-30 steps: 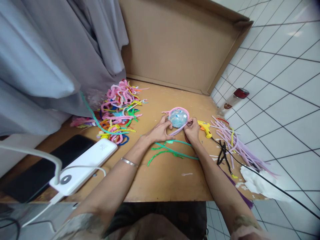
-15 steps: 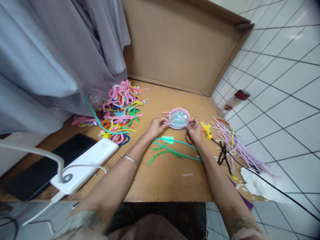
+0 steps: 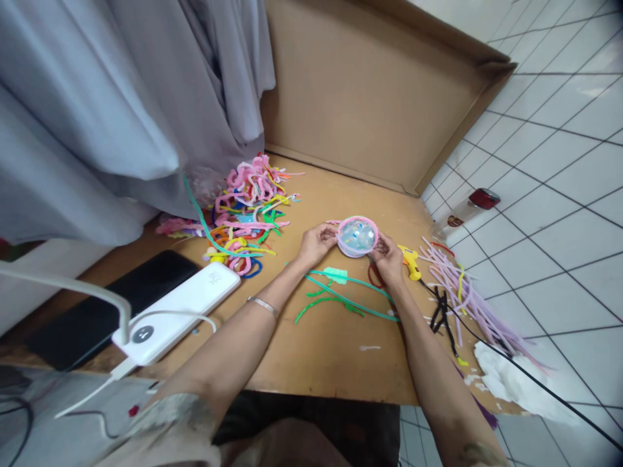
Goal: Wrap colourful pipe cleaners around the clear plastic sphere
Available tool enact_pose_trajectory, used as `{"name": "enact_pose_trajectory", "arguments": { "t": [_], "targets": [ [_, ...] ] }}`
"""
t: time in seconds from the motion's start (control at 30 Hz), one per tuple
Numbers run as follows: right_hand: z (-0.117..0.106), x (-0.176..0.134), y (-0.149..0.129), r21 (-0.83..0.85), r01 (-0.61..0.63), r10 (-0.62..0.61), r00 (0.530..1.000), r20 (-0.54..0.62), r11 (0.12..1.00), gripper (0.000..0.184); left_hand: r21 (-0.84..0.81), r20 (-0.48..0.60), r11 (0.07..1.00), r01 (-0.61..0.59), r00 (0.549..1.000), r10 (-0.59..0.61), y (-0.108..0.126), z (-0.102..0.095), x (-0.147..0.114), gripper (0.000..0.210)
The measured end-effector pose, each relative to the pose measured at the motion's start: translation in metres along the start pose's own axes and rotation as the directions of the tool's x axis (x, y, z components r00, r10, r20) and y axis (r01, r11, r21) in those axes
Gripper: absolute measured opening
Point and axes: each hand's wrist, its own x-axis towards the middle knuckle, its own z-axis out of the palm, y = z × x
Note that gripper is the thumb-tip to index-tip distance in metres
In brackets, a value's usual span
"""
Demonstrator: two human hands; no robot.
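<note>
Between my hands is a small round clear plastic cup (image 3: pixel 359 235), its rim edged in pink and a lilac band along its near side. At its left side my left hand (image 3: pixel 317 244) pinches with thumb and fingertips. My right hand (image 3: pixel 388 255) grips the opposite side, its fingers curled and partly hidden. Just nearer to me lie teal pipe cleaners (image 3: pixel 350 298) with a fuzzy mint-green piece (image 3: pixel 335 275), and green pipe cleaners (image 3: pixel 318 301). A dark red ring-shaped handle (image 3: pixel 372 275) shows beside my right wrist.
To the right are a yellow glue gun (image 3: pixel 411 263) with a black cord, lilac pipe cleaners (image 3: pixel 467 298), white wadding (image 3: pixel 506 373) and a clear bottle (image 3: pixel 462 214). Leftward lie a colourful pipe cleaner heap (image 3: pixel 256 181), a white power bank (image 3: pixel 180 311) and a black phone (image 3: pixel 150 279). Cardboard (image 3: pixel 360 84) stands behind.
The lilac pipe cleaner stretched across the cup's front now sits closer around its near side. The cup appears tipped slightly. The whole view has shifted, with things appearing farther right.
</note>
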Motion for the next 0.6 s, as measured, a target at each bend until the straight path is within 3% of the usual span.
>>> {"name": "enact_pose_trajectory", "arguments": {
  "t": [0.13, 0.33, 0.6],
  "targets": [
    [0.001, 0.000, -0.005, 0.048, -0.053, 0.054, 0.998, -0.037, 0.997, 0.050, 0.042, -0.005, 0.999, -0.023, 1.000, 0.023, 0.002, 0.000, -0.001, 0.016],
    [0.001, -0.001, -0.011, 0.004, -0.008, 0.008, 0.999, -0.044, 1.000, 0.048, 0.118, -0.034, 0.993, 0.017, 0.999, -0.013, 0.002, -0.002, -0.001, 0.007],
    [-0.006, 0.000, -0.018, -0.068, 0.047, -0.046, 0.999, 0.016, 0.997, 0.044, 0.048, -0.057, 0.990, 0.132, 0.990, -0.129, -0.004, -0.002, 0.003, 0.008]
  ]
}}
